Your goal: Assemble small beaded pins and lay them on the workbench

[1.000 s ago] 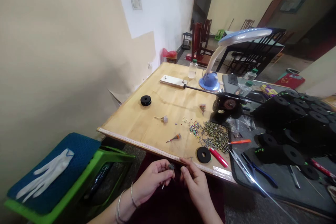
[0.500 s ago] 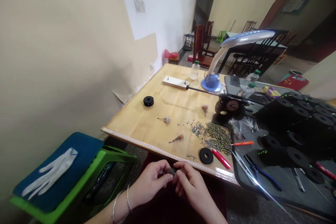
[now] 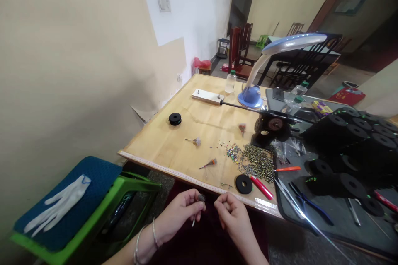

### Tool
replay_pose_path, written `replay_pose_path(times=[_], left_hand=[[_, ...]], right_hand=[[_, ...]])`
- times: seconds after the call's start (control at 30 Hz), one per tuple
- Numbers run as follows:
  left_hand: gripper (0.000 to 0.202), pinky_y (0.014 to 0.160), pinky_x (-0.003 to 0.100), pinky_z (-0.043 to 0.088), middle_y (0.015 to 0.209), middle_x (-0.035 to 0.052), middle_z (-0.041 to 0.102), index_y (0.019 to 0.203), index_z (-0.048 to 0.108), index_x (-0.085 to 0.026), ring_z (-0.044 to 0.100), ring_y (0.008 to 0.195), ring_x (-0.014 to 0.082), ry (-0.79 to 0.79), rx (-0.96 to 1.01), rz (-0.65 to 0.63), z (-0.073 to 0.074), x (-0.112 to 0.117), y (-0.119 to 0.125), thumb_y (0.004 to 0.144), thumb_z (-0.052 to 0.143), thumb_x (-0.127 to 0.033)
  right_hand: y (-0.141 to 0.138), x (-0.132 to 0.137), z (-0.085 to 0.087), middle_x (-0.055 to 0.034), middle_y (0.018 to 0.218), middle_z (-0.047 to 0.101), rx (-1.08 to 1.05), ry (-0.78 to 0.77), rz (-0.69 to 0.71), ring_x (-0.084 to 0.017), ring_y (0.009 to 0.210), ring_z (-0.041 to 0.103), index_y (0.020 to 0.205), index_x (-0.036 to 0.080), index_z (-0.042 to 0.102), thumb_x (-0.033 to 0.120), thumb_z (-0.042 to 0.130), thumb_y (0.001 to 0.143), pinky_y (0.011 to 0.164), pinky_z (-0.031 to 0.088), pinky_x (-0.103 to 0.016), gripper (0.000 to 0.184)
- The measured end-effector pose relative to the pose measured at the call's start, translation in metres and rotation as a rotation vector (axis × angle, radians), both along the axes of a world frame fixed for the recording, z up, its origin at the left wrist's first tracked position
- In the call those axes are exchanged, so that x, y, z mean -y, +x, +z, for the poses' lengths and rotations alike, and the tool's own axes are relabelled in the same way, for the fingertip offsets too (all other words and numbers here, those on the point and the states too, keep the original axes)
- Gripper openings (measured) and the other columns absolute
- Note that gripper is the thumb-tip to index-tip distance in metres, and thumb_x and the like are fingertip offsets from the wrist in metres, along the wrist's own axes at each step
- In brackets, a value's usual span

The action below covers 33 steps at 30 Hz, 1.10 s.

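Left hand point(image 3: 184, 212) pinches small dark piece point(image 3: 202, 198), pale stem downward, before table point(image 3: 155, 145) edge. Right hand point(image 3: 233, 217), apart: fingertips pressed together, contents unclear. Black ring point(image 3: 240, 189) lies beside red tube point(image 3: 262, 187).

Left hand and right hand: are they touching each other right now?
Apart. The head view shows a dark gap between the left hand's fingertips and the right hand.

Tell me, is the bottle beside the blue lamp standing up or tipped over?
Standing up: the clear bottle rests on its base on the wooden table, with its green cap at the top.
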<state>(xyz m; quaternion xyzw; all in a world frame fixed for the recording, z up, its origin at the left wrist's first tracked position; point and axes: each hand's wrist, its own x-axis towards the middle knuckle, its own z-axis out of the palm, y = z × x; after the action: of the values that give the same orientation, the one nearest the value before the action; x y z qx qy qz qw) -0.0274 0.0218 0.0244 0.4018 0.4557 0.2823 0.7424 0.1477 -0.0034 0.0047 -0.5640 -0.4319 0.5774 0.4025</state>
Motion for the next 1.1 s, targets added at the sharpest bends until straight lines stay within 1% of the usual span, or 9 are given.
replay_pose_path(times=[0.1,0.17,0.27,0.4,0.63,0.7,0.9,1.1], left_hand=[[0.027,0.049,0.021,0.036,0.064,-0.0009,0.059,0.073,0.057,-0.015,0.049,0.053,0.0090,-0.052,0.035,0.028,-0.003,0.003,0.003,0.072,0.072,-0.038],[0.028,0.050,0.021,0.036,0.064,-0.0009,0.059,0.073,0.057,-0.015,0.049,0.054,0.0091,-0.053,0.035,0.036,-0.005,0.004,0.006,0.071,0.073,-0.037],[0.027,0.050,0.021,0.035,0.061,-0.0021,0.057,0.072,0.056,-0.015,0.048,0.053,0.0092,-0.027,0.022,0.038,-0.008,0.006,0.010,0.072,0.072,-0.036],[0.027,0.049,0.021,0.034,0.058,-0.0034,0.056,0.071,0.053,-0.016,0.047,0.052,0.0092,-0.006,0.005,0.037,-0.011,0.008,0.012,0.074,0.070,-0.036],[0.027,0.049,0.021,0.034,0.055,-0.0040,0.055,0.070,0.052,-0.016,0.047,0.051,0.0093,0.018,-0.012,0.043,-0.013,0.010,0.014,0.075,0.070,-0.036],[0.027,0.050,0.022,0.034,0.056,-0.0038,0.055,0.071,0.053,-0.016,0.047,0.052,0.0094,0.005,0.014,0.054,-0.013,0.010,0.015,0.074,0.070,-0.036],[0.026,0.055,0.023,0.037,0.066,-0.0032,0.054,0.075,0.054,-0.016,0.052,0.058,0.0102,-0.090,0.187,0.117,-0.015,0.014,0.019,0.074,0.072,-0.034],[0.024,0.054,0.022,0.035,0.061,-0.0052,0.051,0.073,0.052,-0.017,0.046,0.055,0.0090,-0.069,0.146,0.153,-0.019,0.016,0.022,0.074,0.071,-0.032]], right_hand=[[-0.004,0.000,0.000,0.0138,0.035,0.036,-0.146,-0.088,-0.131,-0.005,0.031,0.024,0.071,0.021,0.049,0.054,0.066,0.071,0.035,0.016,-0.018,0.037],[-0.009,0.000,0.001,0.0124,0.034,0.040,-0.161,-0.106,-0.153,-0.004,0.030,0.024,0.070,0.020,0.049,0.057,0.067,0.070,0.034,0.016,-0.017,0.040],[-0.016,0.001,0.001,0.0099,0.034,0.044,-0.149,-0.095,-0.148,-0.004,0.030,0.028,0.068,0.019,0.051,0.058,0.067,0.069,0.034,0.018,-0.017,0.042],[-0.021,0.002,-0.003,0.0093,0.035,0.045,-0.157,-0.086,-0.142,-0.005,0.031,0.031,0.067,0.017,0.055,0.058,0.069,0.067,0.035,0.021,-0.017,0.043],[-0.023,0.002,-0.002,0.0107,0.035,0.042,-0.181,-0.085,-0.154,-0.005,0.031,0.029,0.068,0.018,0.055,0.059,0.071,0.065,0.034,0.019,-0.017,0.044],[-0.024,0.002,-0.003,0.0108,0.035,0.041,-0.188,-0.081,-0.157,-0.005,0.032,0.029,0.068,0.018,0.054,0.059,0.071,0.065,0.035,0.019,-0.017,0.044],[-0.025,0.004,-0.006,0.0106,0.037,0.041,-0.216,-0.064,-0.156,-0.006,0.034,0.030,0.068,0.018,0.053,0.060,0.069,0.069,0.037,0.021,-0.018,0.044],[-0.025,0.005,-0.007,0.0102,0.038,0.042,-0.224,-0.073,-0.140,-0.006,0.035,0.029,0.069,0.018,0.053,0.061,0.068,0.069,0.037,0.021,-0.018,0.046]])
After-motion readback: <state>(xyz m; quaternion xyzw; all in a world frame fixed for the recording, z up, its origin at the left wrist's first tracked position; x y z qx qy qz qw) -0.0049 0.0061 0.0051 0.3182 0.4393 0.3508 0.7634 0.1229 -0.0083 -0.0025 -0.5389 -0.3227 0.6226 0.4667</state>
